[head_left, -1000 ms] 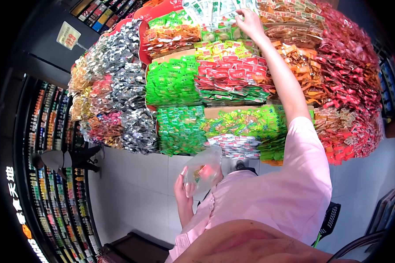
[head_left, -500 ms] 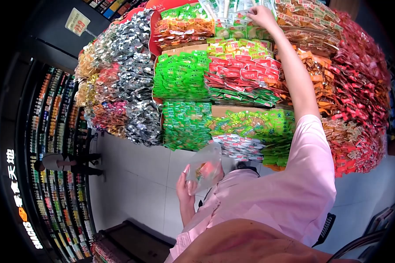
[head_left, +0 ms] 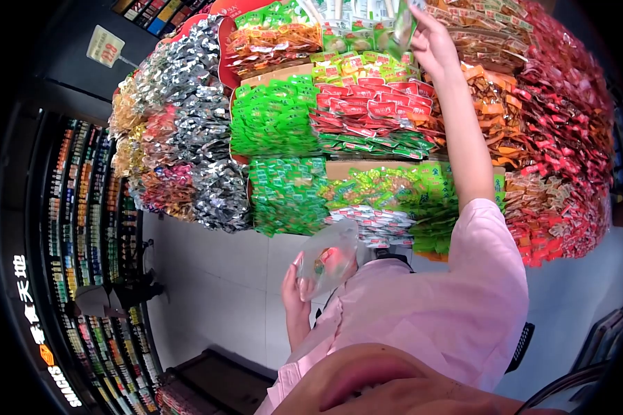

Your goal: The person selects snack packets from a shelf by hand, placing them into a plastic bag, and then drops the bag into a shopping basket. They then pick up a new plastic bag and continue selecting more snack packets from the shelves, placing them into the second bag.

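My right hand (head_left: 432, 43) is raised at the top of the snack display, its fingers pinching a small clear and green snack packet (head_left: 401, 31). Lower down, in front of my body, my left hand (head_left: 296, 287) grips a transparent plastic bag (head_left: 327, 259) with some red and green packets inside. Under my right arm lie red packets (head_left: 374, 104) and bright green packets (head_left: 273, 114). White-wrapped packets (head_left: 374, 223) sit at the display's near edge, just above the bag.
Silver-wrapped packets (head_left: 218, 131) fill the display's left part, red ones (head_left: 567, 117) its right. A price sign (head_left: 106, 46) stands at upper left. Tall shelves (head_left: 83, 235) line the left side, where another person (head_left: 104, 299) stands. A dark bin (head_left: 214, 380) is at the bottom.
My right hand has come away from the top compartment with a packet now visible in it. The view has shifted slightly. My left hand still holds the bag.
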### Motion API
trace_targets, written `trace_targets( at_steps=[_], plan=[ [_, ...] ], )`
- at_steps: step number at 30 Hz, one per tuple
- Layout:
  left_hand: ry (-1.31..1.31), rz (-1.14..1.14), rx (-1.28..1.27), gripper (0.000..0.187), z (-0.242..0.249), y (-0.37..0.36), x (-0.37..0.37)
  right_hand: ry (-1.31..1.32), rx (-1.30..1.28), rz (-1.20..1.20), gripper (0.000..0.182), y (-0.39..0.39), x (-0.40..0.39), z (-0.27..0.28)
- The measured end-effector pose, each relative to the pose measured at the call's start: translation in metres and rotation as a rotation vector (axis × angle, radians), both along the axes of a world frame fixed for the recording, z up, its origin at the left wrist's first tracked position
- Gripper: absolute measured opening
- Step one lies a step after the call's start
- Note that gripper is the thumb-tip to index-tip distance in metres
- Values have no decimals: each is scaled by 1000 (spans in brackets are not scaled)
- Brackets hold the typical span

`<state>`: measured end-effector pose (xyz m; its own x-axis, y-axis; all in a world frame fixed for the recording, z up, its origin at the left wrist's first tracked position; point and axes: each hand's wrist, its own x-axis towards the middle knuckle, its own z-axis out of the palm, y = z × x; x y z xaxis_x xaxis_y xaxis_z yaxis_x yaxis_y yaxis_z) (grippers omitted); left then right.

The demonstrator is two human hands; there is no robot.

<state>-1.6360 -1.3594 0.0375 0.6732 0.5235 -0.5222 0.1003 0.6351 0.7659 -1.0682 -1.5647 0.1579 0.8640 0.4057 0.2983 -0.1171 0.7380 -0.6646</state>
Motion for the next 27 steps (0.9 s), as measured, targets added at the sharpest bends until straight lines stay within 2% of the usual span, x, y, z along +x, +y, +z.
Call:
trace_targets(
  at_steps=[2,4,6,8,10,12,13,14,18,22,27],
  plan=[
    [-38,-27,-29,47,-2,3,-2,51,-115,118,18,-2,-63,-8],
    [-63,-44,-44,46,-5,6,-4,260,-241,0,17,12,-114,-26],
    [-74,-52,-48,46,-9,6,-5,338,-231,158,23,12,-139,-79],
    [-56,-67,-41,46,-7,5,-3,519,-234,356,24,11,-184,-105],
    [-33,-72,-29,47,-5,3,-1,695,-123,481,24,16,-221,-149],
    [-5,-67,-12,47,-3,3,1,834,-239,388,25,17,-265,-134],
    [-2,-70,-11,47,-2,2,3,828,-193,412,27,17,-278,-138],
    [4,-74,-11,47,1,0,4,825,-272,442,29,13,-287,-132],
    [36,-88,-30,47,0,-2,5,847,-133,445,39,14,-295,-125],
    [44,-138,2,47,-7,-1,2,798,1,601,57,16,-294,-129],
    [-42,-141,-33,50,-4,-6,-7,673,-63,584,48,27,-311,-131]
  ],
)
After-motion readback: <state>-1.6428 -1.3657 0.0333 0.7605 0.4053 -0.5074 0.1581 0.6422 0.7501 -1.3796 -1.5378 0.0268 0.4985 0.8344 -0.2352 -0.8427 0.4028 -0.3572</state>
